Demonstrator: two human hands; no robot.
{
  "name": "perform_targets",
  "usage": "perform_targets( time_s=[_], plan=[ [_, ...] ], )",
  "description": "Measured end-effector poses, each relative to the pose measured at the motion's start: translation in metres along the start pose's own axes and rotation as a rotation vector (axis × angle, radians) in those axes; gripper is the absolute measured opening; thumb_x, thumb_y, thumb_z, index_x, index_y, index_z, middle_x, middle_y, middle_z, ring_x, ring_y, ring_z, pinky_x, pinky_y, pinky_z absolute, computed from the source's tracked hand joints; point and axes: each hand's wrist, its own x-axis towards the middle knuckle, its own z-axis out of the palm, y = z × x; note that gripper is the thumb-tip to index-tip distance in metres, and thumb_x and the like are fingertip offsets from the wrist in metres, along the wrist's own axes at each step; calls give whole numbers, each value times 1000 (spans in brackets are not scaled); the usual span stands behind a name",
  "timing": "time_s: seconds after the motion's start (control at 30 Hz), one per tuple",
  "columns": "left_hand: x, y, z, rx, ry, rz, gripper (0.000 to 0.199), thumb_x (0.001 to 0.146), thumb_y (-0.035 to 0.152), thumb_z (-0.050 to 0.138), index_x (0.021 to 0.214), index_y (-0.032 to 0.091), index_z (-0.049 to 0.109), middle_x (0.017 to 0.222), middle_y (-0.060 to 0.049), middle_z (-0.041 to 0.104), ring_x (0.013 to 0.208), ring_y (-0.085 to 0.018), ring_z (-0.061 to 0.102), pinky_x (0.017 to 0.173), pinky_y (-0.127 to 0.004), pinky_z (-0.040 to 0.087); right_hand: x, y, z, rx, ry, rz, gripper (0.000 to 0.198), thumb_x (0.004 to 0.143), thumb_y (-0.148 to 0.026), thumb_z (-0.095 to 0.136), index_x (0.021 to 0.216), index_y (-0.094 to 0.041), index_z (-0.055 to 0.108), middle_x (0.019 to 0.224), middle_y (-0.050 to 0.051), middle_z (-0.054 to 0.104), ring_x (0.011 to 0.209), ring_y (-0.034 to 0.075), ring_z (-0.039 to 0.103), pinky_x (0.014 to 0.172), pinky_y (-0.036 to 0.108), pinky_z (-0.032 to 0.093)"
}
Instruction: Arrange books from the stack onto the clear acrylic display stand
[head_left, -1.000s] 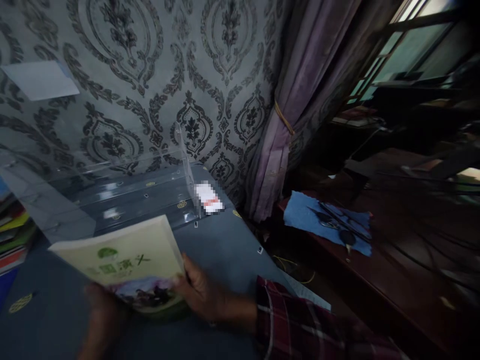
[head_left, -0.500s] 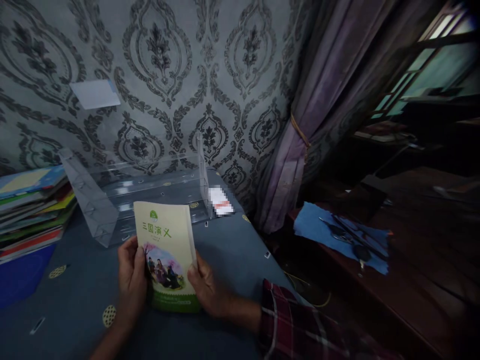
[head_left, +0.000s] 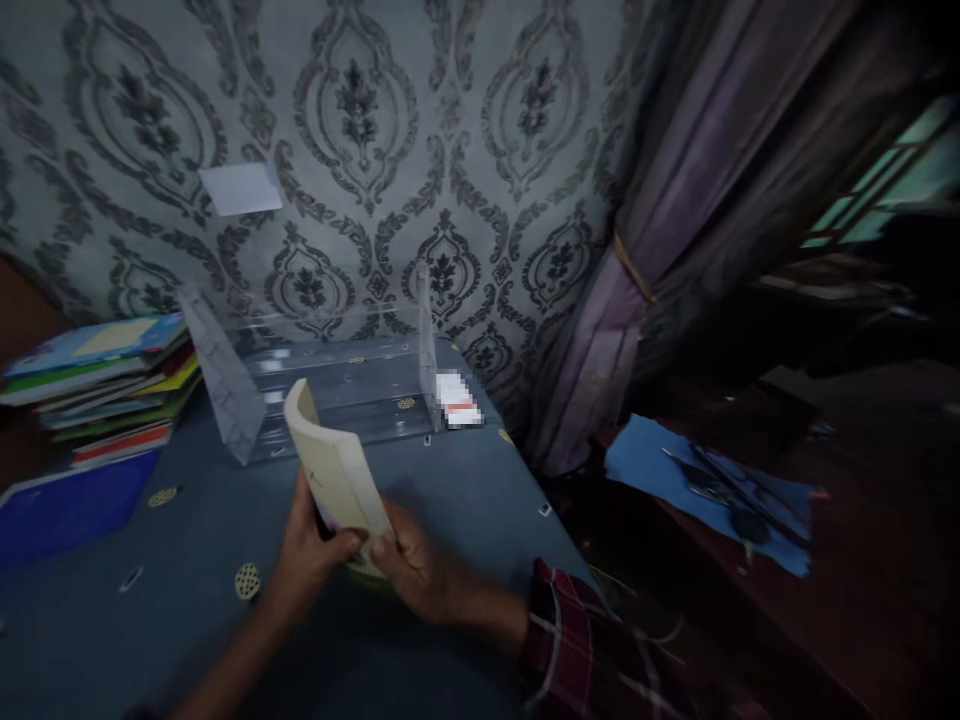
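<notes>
Cream paperback book with a green lower part (head_left: 326,460) is tilted and bowed between two hands, in front of the clear plastic rack (head_left: 225,385) on the blue-grey patterned bench (head_left: 465,490). Left hand (head_left: 309,545) and right hand (head_left: 420,568) both grip its lower half from opposite sides; whether its bottom edge touches the bench cannot be told.

Wallpaper (head_left: 356,110) at 12 o'clock: pale grey with darker grey damask medallions. Curtain (head_left: 675,190) at 2: mauve, its tieback (head_left: 634,270) tan. Cloth (head_left: 645,463) at 4: bright blue. Shirt sleeve (head_left: 574,640) at 5: maroon plaid, whitish lines. Tablecloth (head_left: 465,480) towards 6: slate blue, yellowish dotted ovals. Paperback (head_left: 341,480) at 8: cream, green at its foot. Book stack (head_left: 120,385) at 9: blue, green, yellow, orange-red.
</notes>
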Motion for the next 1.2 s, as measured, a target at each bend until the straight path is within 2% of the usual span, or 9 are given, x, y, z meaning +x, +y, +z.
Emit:
perform_targets(
  time_s=[0.1,0.27,0.43,0.63,0.83,0.93,1.03,1.13,1.2],
  plan=[
    [0,3,0,-88,-8,24,108,43,55,95,136,19,55,92,-3,71,78,-23,66,68,-30,56,4,1,6,104,-5,34,67,101,-71,31,122,-20,67,104,8,68,97,23,63,93,36,52],
    [2,4,-8,-217,-21,56,121,40,69,94,143,20,53,111,-9,71,91,-26,68,78,-33,58,13,9,14,200,41,183,75,97,-78,32,112,-17,73,86,7,70,85,23,65,77,33,55],
    [6,-4,-26,-214,-85,50,118,44,77,88,142,19,57,107,-9,72,95,-29,68,82,-36,57,22,10,21,237,70,281,79,90,-85,36,100,-19,77,78,7,72,85,25,67,79,36,57],
    [11,-23,-45,-168,40,12,96,42,75,89,117,17,72,103,-13,74,111,-39,64,90,-43,58,34,11,29,195,139,303,79,87,-88,40,105,-22,79,92,9,77,104,30,68,102,44,53],
    [16,-32,-52,-227,-59,-21,109,46,76,87,134,17,63,110,-14,74,111,-38,66,90,-42,58,37,15,34,182,123,315,82,85,-90,38,102,-21,79,90,10,77,103,30,68,94,42,56],
    [16,-27,-50,-206,-48,4,110,48,76,87,136,16,61,111,-13,73,109,-36,67,91,-39,57,36,13,36,164,109,303,82,87,-89,37,101,-21,79,91,10,76,98,30,69,91,40,57],
    [15,-14,-44,-209,-38,-12,114,47,75,87,138,15,56,110,-12,73,102,-33,69,86,-37,58,34,7,39,152,81,254,78,91,-84,38,113,-19,77,98,11,76,103,30,68,96,41,55],
    [16,4,-36,-190,-6,-23,112,49,62,90,143,17,48,111,-11,73,97,-30,70,84,-37,58,32,-1,41,165,67,184,74,94,-79,40,125,-20,71,102,10,75,113,30,66,103,42,52],
    [17,16,-31,-152,18,-19,110,51,52,90,144,16,45,117,-12,72,102,-31,70,87,-38,58,32,-6,42,187,74,183,74,93,-80,40,125,-21,71,102,10,75,114,30,66,103,43,52]
  ],
)
